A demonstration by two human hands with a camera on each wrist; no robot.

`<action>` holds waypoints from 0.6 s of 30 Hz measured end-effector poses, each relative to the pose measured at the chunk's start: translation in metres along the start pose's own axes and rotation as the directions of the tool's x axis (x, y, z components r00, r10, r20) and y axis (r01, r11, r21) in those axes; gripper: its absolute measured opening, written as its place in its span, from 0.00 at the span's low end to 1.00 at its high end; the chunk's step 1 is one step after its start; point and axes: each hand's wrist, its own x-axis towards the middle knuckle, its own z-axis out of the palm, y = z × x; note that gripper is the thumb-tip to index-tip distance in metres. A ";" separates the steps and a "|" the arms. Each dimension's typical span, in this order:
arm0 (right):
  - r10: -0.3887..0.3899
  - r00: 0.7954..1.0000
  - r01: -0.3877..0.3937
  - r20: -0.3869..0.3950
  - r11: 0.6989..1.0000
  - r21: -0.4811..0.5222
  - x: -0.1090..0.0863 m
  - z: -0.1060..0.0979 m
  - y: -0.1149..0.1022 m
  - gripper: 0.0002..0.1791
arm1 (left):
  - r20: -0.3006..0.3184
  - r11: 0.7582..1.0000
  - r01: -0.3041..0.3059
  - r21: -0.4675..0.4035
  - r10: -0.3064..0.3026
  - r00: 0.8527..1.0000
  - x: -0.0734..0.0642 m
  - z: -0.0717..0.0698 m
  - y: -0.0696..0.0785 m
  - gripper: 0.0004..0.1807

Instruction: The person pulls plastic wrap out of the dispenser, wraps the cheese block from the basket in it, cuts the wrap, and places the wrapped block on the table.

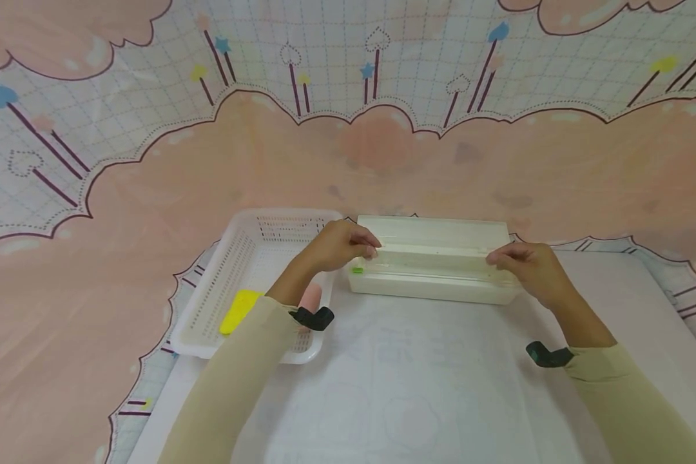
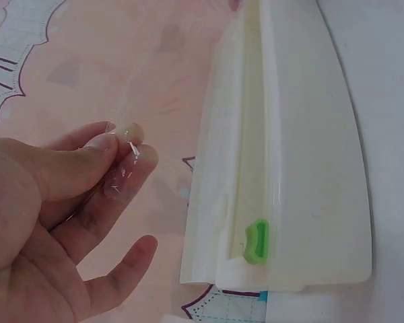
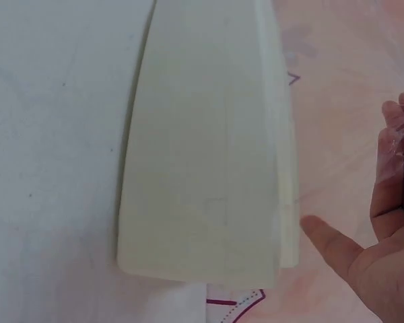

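Note:
A long cream plastic cling film dispenser (image 1: 432, 291) lies crosswise on the white table, its lid (image 1: 432, 229) tipped back. At its left end sits a green slider (image 2: 258, 241). Clear cling film (image 2: 126, 171) spans between the two hands above the dispenser. My left hand (image 1: 342, 245) pinches the film's left corner between thumb and fingertips, with the little finger held away. The right hand (image 1: 530, 270) pinches the opposite corner; in the right wrist view, film wraps over the fingers (image 3: 390, 155), and the thumb is mostly out of frame.
To the left stands a white perforated basket (image 1: 188, 345), close beside the dispenser. Inside it are a yellow item (image 1: 239, 312) and a pink item (image 1: 310, 298), partly hidden by the left arm. A patterned pink cloth (image 1: 429, 174) hangs behind the table.

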 end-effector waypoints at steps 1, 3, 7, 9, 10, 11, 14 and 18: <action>-0.012 1.000 0.012 0.000 1.000 0.028 0.000 0.000 -0.001 0.15 | -0.008 1.000 0.004 -0.025 -0.004 1.000 -0.001 0.000 0.000 0.11; -0.035 0.999 0.035 -0.002 0.997 0.075 -0.002 0.000 -0.002 0.14 | -0.021 0.996 0.016 -0.084 -0.018 1.000 -0.003 0.000 0.001 0.10; -0.027 1.000 0.028 -0.010 0.994 0.106 -0.004 0.001 -0.007 0.14 | -0.058 0.976 0.038 -0.213 -0.051 0.997 -0.009 0.003 0.001 0.09; -0.008 1.000 0.009 -0.013 0.994 0.109 -0.006 0.001 -0.010 0.15 | -0.090 0.969 0.051 -0.243 -0.075 0.993 -0.012 0.005 0.004 0.09; -0.003 1.000 0.004 -0.014 0.993 0.114 -0.006 0.002 -0.011 0.16 | -0.107 0.965 0.060 -0.257 -0.091 0.990 -0.013 0.007 0.005 0.09; -0.002 1.000 0.003 -0.015 0.993 0.117 -0.007 0.002 -0.012 0.16 | -0.124 0.960 0.075 -0.268 -0.112 0.986 -0.015 0.009 0.007 0.08; -0.020 1.000 0.021 -0.010 0.989 0.147 -0.009 0.004 -0.015 0.16 | -0.174 0.942 0.125 -0.311 -0.186 0.967 -0.020 0.015 0.013 0.09; -0.040 0.999 0.045 -0.026 0.971 0.233 -0.011 0.007 -0.019 0.14 | -0.217 0.891 0.158 -0.425 -0.270 0.938 -0.025 0.025 0.023 0.08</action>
